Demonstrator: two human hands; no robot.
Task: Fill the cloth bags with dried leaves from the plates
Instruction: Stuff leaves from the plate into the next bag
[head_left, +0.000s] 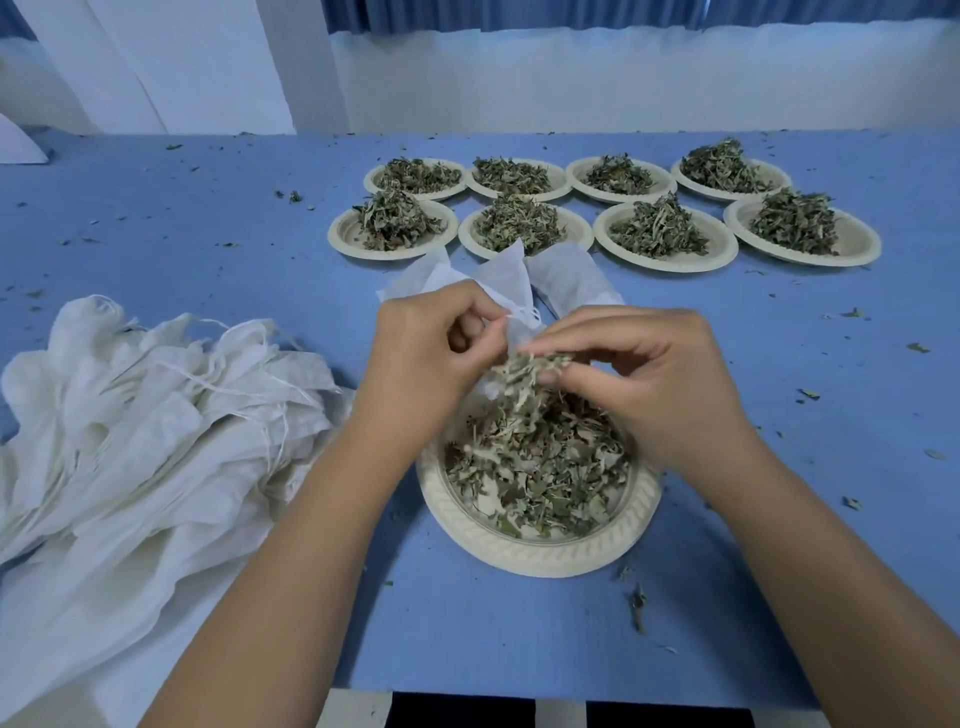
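Cloth bag (511, 291): white, held up over the near plate (540, 558), with its open end at your hands.
Left hand (426, 358): your curled fingers pinch the bag's edge.
Right hand (639, 374): palm down, your fingertips pinch a bunch of leaves (535, 364) right at the bag's mouth.
Under your hands: more dry leaves on the near plate.
Spare bags (145, 415): piled on your left.

Both bare forearms angle in from the bottom corners, so the hands nearly meet in the middle. Left hand (426, 358) is knuckles-up, fingers curled, pinching the mouth of a cloth bag (519, 327). Right hand (644, 374) is palm-down, fingertips bunched on a clump of dried leaves (535, 364) right beside the left thumb.
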